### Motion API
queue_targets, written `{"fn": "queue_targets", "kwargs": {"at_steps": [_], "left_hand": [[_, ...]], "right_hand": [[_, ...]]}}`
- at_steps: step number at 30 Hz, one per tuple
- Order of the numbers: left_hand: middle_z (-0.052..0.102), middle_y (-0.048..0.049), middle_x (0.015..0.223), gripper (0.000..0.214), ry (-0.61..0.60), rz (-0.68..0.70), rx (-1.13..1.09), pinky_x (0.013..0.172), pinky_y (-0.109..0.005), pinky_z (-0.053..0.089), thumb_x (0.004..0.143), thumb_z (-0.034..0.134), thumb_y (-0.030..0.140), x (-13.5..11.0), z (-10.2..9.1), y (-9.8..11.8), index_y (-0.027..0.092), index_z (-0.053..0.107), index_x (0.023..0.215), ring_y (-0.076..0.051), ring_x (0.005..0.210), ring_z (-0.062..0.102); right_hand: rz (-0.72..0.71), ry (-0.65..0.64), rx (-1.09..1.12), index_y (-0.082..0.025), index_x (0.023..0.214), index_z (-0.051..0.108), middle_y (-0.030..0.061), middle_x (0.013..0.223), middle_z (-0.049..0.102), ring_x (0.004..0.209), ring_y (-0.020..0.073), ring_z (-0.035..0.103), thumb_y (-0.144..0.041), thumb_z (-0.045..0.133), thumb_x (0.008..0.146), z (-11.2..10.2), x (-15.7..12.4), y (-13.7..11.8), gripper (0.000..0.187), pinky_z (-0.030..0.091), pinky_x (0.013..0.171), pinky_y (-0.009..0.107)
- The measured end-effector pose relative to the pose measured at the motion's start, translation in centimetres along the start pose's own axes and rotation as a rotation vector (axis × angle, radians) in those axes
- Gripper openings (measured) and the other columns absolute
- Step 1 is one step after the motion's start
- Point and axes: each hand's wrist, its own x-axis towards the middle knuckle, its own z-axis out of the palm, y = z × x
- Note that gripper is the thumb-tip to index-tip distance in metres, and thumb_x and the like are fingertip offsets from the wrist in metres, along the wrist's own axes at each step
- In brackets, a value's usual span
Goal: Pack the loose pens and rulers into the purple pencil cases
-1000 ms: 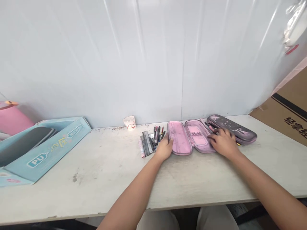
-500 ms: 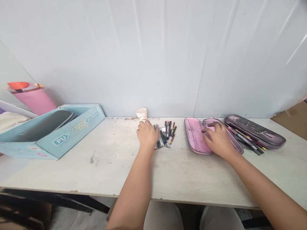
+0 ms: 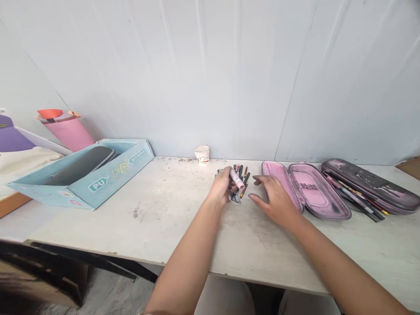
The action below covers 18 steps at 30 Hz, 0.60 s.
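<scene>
My left hand (image 3: 223, 186) is closed around a pale pink pen-like stick (image 3: 236, 178), held above the pile of pens and rulers; its exact kind is unclear. Under and beside that hand lie several dark pens (image 3: 246, 177), a short red-and-black pencil (image 3: 243, 191) and a clear ruler piece (image 3: 235, 199). My right hand (image 3: 272, 197) is open, thumb and fingers apart, with nothing in it. It hovers between the pile and an open pink pencil case (image 3: 317, 194), overlapping the case's left half in view. Elastic loops show inside the case's right half.
A closed dark pencil case (image 3: 370, 181) lies at the right, with several pens and pencils (image 3: 356, 199) along its front. A paper cup (image 3: 201, 154) stands near the wall. At left is a blue box (image 3: 121, 173) holding a grey case (image 3: 83, 166); a pink roll-like object (image 3: 70, 133) stands behind.
My left hand has lifted the pale pink stick from the pile. My right hand has left the open pencil case and moved left toward the pile. The view has shifted slightly left.
</scene>
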Motion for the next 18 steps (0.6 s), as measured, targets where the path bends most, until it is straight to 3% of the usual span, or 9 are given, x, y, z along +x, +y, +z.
{"fn": "queue_targets", "kwargs": {"at_steps": [3,7,14,18], "left_hand": [[0.047,0.0025,0.051,0.021,-0.182,-0.202,-0.294,0.038,-0.017,0.03,0.079,0.049,0.035,-1.8,3.3,-1.6,0.016,0.052,0.071,-0.007,0.041,0.045],[0.05,0.003,0.054,0.015,-0.251,-0.297,-0.408,0.039,-0.015,0.033,0.078,0.053,0.028,-3.2,5.6,-3.2,0.016,0.052,0.07,-0.006,0.044,0.048],[0.055,0.0003,0.057,0.023,-0.196,-0.168,-0.329,0.042,-0.02,0.04,0.079,0.053,0.038,-2.6,4.1,-1.8,0.015,0.053,0.078,-0.008,0.043,0.051],[0.062,-0.0033,0.067,0.022,-0.34,-0.045,-0.226,0.051,-0.024,0.046,0.08,0.054,0.037,-2.7,3.6,-1.6,0.017,0.051,0.087,-0.012,0.051,0.058]], "right_hand": [[-0.072,0.079,0.013,-0.022,0.101,0.054,0.0072,0.094,0.061,0.097,0.0233,0.051,-0.035,0.046,0.085,-0.3,-0.4,-0.9,0.022,0.04,0.086,0.041],[-0.061,0.179,0.007,-0.023,0.09,0.055,0.0059,0.088,0.062,0.091,0.0219,0.053,-0.031,0.048,0.084,-0.9,-1.0,-0.8,0.012,0.041,0.083,0.04],[-0.03,0.137,0.062,-0.022,0.086,0.056,0.0053,0.083,0.061,0.089,0.0219,0.052,-0.023,0.044,0.082,-1.4,-0.9,-0.5,0.012,0.041,0.082,0.04],[0.13,0.209,0.186,-0.022,0.096,0.054,0.0071,0.092,0.061,0.093,0.022,0.054,-0.029,0.043,0.084,-1.7,-0.9,-0.3,0.018,0.042,0.084,0.04]]}}
